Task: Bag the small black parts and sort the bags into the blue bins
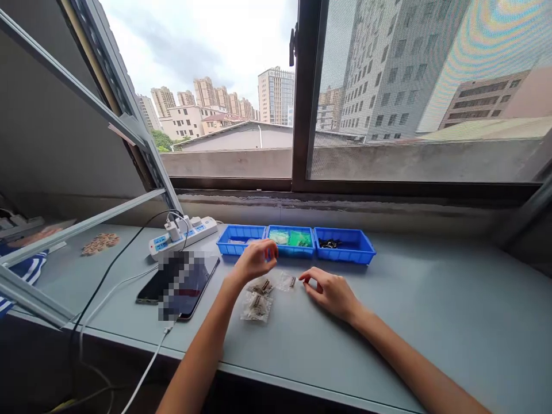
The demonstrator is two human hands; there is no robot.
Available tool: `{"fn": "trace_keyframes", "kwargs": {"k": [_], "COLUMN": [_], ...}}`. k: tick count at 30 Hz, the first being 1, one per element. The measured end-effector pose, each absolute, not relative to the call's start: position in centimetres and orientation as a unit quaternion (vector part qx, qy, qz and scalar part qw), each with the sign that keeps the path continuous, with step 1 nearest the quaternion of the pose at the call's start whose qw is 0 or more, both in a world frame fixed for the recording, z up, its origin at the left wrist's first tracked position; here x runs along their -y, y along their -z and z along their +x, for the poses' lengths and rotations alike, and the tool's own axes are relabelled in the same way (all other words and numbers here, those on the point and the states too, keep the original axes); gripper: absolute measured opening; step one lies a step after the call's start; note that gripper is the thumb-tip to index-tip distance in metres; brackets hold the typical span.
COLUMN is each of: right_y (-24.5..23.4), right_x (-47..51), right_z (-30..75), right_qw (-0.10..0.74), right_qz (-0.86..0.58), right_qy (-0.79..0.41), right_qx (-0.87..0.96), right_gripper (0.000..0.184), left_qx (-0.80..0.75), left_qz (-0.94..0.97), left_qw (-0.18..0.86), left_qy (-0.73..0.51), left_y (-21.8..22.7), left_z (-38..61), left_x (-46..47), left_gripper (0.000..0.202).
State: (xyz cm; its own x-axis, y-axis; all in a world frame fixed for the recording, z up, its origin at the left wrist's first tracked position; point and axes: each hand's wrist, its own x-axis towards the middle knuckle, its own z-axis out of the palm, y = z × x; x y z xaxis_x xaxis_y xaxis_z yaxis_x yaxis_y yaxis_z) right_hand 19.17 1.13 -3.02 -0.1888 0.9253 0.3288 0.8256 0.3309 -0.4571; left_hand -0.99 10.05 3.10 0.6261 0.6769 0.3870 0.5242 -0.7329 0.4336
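My left hand (257,260) hovers in front of the blue bins, its fingers curled together; whatever they may hold is hidden. Below it lies a small pile of clear plastic bags (257,306) with small dark and metallic parts inside. A single clear bag (286,282) with one small part rests flat on the table, right of the pile. My right hand (331,293) lies on the table just right of that bag. Its thumb and forefinger come close together at the bag's edge; anything between them is too small to make out.
Three joined blue bins (345,257) stand along the back, holding green and clear packets and dark parts. Left are a power strip (198,231), two dark phones or tablets (196,287), a charging cable (150,359) and a metal shelf frame (81,227). A window (297,185) rises behind.
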Motion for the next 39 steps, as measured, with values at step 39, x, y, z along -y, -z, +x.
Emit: {"fn": "trace_keyframes", "kwargs": {"k": [39], "right_y": [2.6], "right_x": [-1.2], "right_z": [19.4], "right_qw": [0.435], "right_qz": [-0.524], "right_qy": [-0.01], "right_qx": [0.733], "right_gripper": [0.018], "left_qx": [-0.269], "left_qz": [0.923], "left_qw": [0.123], "left_qy": [-0.245], "left_y": [-0.1], "left_z": [2.1], "left_x": [-9.2], "left_gripper": [0.012]}}
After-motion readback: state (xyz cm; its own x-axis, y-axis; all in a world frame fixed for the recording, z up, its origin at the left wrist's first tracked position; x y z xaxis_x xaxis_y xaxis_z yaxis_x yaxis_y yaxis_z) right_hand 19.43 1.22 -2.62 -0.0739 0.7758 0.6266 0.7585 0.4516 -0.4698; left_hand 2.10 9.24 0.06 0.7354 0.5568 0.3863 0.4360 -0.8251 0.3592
